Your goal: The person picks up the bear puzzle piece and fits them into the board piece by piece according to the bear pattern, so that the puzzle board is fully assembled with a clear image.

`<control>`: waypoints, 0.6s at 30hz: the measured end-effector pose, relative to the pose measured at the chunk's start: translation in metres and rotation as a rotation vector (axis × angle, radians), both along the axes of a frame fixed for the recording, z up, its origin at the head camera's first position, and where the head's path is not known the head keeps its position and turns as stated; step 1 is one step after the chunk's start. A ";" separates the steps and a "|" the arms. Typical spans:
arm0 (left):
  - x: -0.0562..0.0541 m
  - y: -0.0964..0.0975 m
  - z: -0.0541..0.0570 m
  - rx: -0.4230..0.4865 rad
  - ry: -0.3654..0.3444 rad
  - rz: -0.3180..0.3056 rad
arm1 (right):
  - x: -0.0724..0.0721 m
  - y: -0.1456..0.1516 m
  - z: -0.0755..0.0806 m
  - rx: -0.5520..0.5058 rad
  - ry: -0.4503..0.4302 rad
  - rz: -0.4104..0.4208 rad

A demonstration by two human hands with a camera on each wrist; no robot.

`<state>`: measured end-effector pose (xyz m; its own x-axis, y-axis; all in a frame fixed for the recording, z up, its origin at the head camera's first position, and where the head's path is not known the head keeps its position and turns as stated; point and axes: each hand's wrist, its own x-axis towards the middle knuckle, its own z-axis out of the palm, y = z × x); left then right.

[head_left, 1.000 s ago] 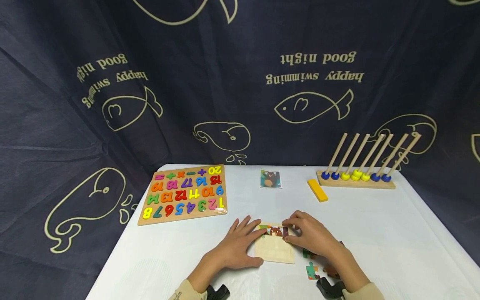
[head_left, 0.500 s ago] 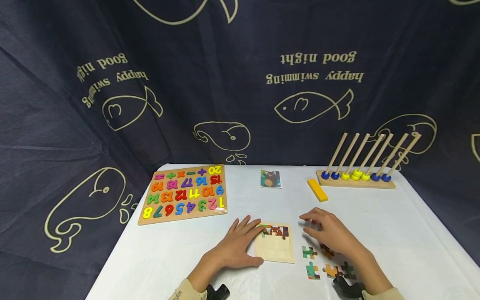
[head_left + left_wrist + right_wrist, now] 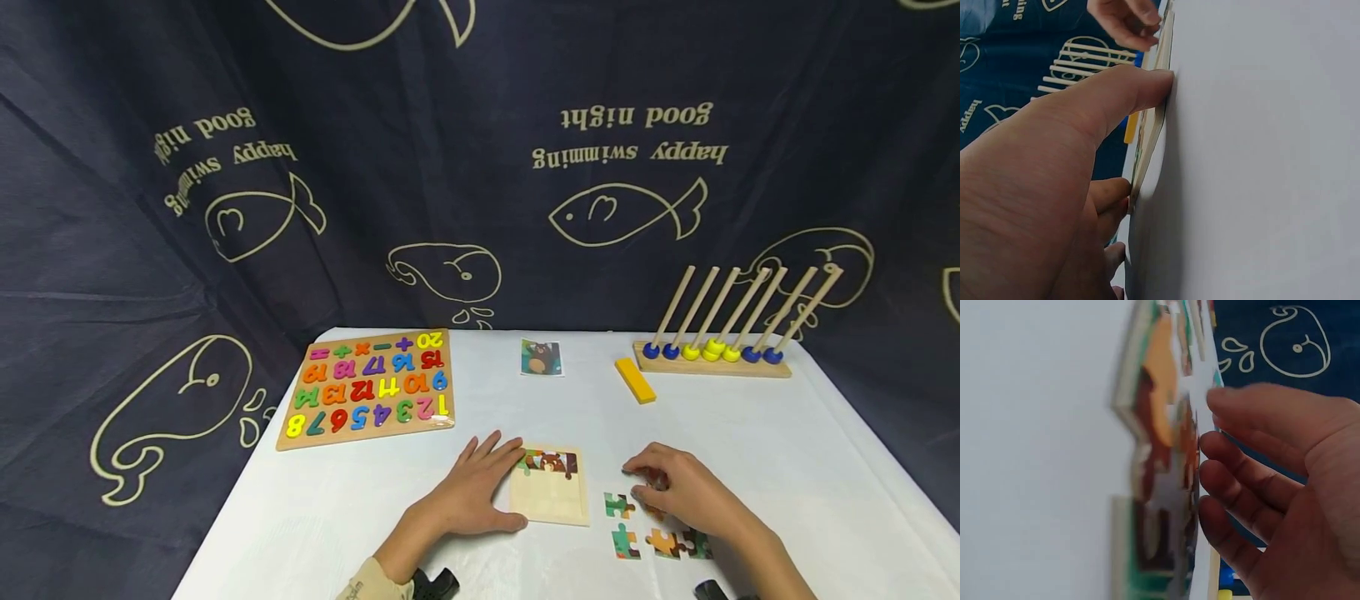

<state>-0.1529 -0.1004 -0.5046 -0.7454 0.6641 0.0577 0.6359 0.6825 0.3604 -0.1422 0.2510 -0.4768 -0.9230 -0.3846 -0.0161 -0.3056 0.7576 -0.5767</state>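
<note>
A square wooden puzzle tray (image 3: pixel 549 500) lies on the table with its far row filled by pieces showing a bear's head (image 3: pixel 552 462). My left hand (image 3: pixel 468 493) rests along the tray's left side, fingers spread; the thumb touches near the front corner and the index finger lies at the far one. To the tray's right, my right hand (image 3: pixel 678 485) hovers low over loose puzzle pieces, fingers bent and apart with nothing between them. It partly covers a brown piece (image 3: pixel 654 510). Nearby lie a green piece (image 3: pixel 617 505), a teal piece (image 3: pixel 624 542) and an orange piece (image 3: pixel 663 543).
A number board (image 3: pixel 367 392) with coloured digits lies at the back left. Behind the tray is a bear picture card (image 3: pixel 542 357). A yellow block (image 3: pixel 635 381) and a wooden peg rack with beads (image 3: pixel 712 358) stand at the back right, before a dark curtain (image 3: pixel 480 167).
My right hand has let go of the piece at the tray's far right corner and moved right and nearer, over the loose pieces. The left hand has stayed in place.
</note>
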 end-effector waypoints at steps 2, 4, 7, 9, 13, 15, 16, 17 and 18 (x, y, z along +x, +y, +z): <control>0.000 -0.001 0.000 -0.002 -0.002 0.003 | 0.003 0.000 -0.003 -0.001 -0.011 0.015; 0.000 -0.001 0.000 -0.004 -0.002 0.006 | 0.005 0.000 -0.004 -0.004 -0.004 0.033; 0.001 -0.001 0.000 -0.007 -0.003 0.010 | 0.008 -0.001 -0.004 0.006 0.004 0.068; 0.000 -0.001 0.001 -0.009 -0.003 0.010 | 0.009 -0.002 -0.003 0.014 -0.002 0.096; 0.000 -0.001 0.001 -0.009 -0.002 0.004 | 0.010 -0.005 -0.002 0.046 -0.012 0.119; 0.000 -0.001 0.000 -0.009 0.001 0.001 | 0.010 -0.007 -0.002 0.057 -0.008 0.115; 0.000 -0.001 0.000 -0.009 0.001 0.001 | 0.010 -0.008 -0.002 0.063 -0.006 0.110; 0.000 -0.001 0.000 -0.011 0.001 0.001 | 0.010 -0.009 -0.002 0.064 -0.002 0.107; 0.000 -0.001 0.000 -0.014 0.002 0.001 | 0.010 -0.009 -0.002 0.065 -0.001 0.103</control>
<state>-0.1534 -0.1013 -0.5044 -0.7461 0.6640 0.0499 0.6357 0.6880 0.3500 -0.1324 0.2418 -0.4792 -0.8784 -0.4758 -0.0450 -0.3836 0.7581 -0.5275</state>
